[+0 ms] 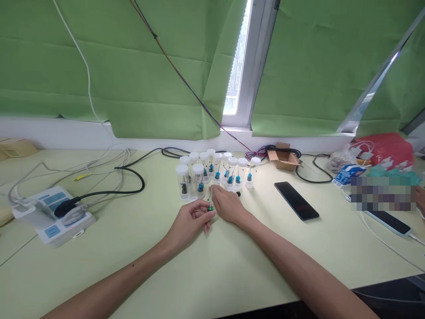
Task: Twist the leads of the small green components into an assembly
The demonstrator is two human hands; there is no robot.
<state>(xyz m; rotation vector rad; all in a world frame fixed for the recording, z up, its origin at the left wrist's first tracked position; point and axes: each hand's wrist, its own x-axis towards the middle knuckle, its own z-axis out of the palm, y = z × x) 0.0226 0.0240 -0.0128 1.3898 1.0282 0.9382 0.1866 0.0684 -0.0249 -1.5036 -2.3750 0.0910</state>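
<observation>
My left hand (pixel 194 218) pinches a small green-based piece with a thin metal shaft (pixel 210 207) between thumb and fingers, the shaft pointing up. Close against it, my right hand (pixel 227 203) rests low over the table with its fingers curled near the top of that shaft. What its fingertips hold, if anything, is hidden. A small black object (pixel 238 193) shows beside the right hand's knuckles. Just beyond both hands stand several clear tubes with white caps (pixel 198 179), upright in a cluster. Inside most are blue pieces with thin shafts; a front-left tube (pixel 183 181) holds a dark one.
A black phone (pixel 296 200) lies right of my hands, with an open cardboard box (pixel 283 158) behind it. Left is a white power strip (pixel 56 215) with plugs and cables. Far right are another phone (pixel 387 217), a blue-white box (pixel 349 175) and part of another person's hand (pixel 421 199).
</observation>
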